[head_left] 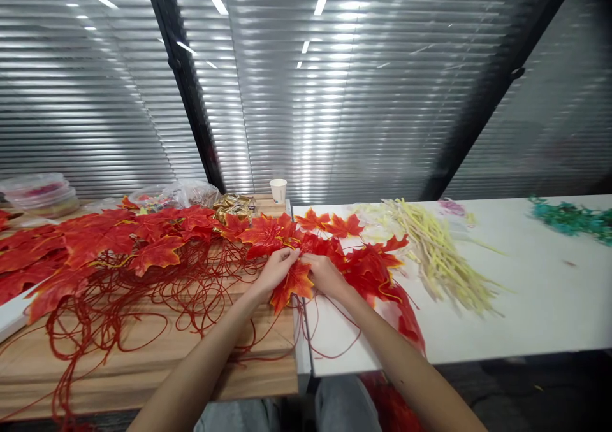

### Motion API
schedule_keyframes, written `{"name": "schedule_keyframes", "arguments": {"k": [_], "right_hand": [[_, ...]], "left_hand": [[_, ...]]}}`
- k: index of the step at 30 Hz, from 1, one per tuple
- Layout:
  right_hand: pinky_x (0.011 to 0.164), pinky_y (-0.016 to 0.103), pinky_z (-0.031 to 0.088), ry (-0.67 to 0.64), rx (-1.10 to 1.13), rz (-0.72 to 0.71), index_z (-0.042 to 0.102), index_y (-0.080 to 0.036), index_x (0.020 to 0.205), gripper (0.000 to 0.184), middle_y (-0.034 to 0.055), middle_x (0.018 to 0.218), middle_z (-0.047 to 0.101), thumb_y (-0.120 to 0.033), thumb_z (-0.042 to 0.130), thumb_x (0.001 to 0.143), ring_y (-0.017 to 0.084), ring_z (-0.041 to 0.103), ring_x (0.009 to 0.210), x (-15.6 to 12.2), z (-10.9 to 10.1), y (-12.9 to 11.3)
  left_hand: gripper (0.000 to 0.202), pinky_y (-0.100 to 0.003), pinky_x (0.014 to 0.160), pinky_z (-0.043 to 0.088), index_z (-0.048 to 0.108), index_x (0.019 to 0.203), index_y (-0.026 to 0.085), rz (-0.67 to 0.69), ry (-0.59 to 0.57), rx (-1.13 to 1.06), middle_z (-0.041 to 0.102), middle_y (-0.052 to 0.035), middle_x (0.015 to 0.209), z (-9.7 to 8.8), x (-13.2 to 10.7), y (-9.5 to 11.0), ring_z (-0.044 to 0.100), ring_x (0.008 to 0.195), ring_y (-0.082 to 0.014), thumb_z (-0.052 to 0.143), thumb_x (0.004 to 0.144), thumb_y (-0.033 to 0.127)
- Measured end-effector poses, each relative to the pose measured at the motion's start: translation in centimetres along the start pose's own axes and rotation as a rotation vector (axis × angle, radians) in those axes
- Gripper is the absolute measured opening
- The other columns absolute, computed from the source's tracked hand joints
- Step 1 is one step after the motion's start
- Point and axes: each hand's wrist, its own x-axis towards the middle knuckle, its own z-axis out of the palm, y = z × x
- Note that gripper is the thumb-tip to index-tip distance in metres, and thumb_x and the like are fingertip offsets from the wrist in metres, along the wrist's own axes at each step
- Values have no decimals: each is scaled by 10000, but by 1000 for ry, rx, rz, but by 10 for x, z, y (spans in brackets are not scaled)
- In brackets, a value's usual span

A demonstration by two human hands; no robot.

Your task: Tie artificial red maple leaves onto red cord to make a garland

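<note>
My left hand (278, 268) and my right hand (322, 273) meet over the seam between two tables, fingers closed in a pinch. Between them hangs an orange-red artificial maple leaf (294, 284), gripped near its upper end. Exactly where each fingertip presses is hidden. Just beyond the hands lie more red artificial leaves (268, 231), and others (370, 266) lie bunched beside my right hand. Thin red cords (248, 336) dangle and loop below both hands. Left of my left hand spreads a large tangle of red cord (143, 288).
Red leaves (100, 234) are heaped on the wooden table (191, 381). Behind stand plastic tubs (41, 196), a gold foil bundle (234, 208) and a paper cup (278, 190). Yellow strands (440, 253) and green foliage (571, 218) lie on the white table (526, 304).
</note>
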Motion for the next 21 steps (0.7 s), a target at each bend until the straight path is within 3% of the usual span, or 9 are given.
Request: {"name": "schedule_keyframes", "arguments": {"k": [21], "right_hand": [[573,197,364,-28,27,14,528,-151,636,218,19,721,577,38,420,642,112,506,626,0,-3,-2]], "left_hand": [[359,-216,543,303,452,604,151,9,-1,39,416,35,586,3,-1,4,379,562,-94,497,725,486]]}}
